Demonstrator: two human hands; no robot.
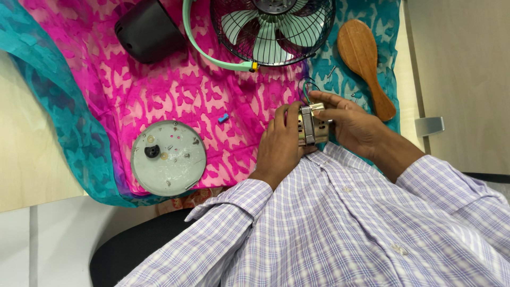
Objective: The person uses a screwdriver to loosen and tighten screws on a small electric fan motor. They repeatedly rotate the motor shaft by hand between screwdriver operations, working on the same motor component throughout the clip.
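Both hands on one part, held close to the body just above the table [32, 159] edge. Left hand [280, 144] cups a small metal motor [311, 125] from its left side, fingers curled up along the casing; grip closed around it, I judge to keep it steady. Right hand [348, 121] comes in from the other side, fingertips pinched on the motor's top end, thumb along the right face; grip closed there too, looks like the working hand while the left one braces. Thin wires [307, 89], dark and green, loop out of the motor's far end toward the fan, so the motor probably can't travel far.

Motor sits between the two hands, above the pink and teal patterned cloth [175, 90], just in front of the checked shirt [340, 223].

Around it: a mint-bladed fan head in a black wire cage [272, 32] lies at the top, with a mint curved bracket [212, 53] beside it. A dark rounded housing [150, 31] lies top left, well apart from the hands. A grey round base plate [168, 158] lies underside up, screw posts showing, left of the left hand. A small blue plastic bit [223, 118] lies loose on the cloth between plate and hands. A wooden paddle-shaped brush [364, 64] lies right of the fan, near the right hand. Cloth likely there to catch small parts. Screws near the brush too small to confirm.
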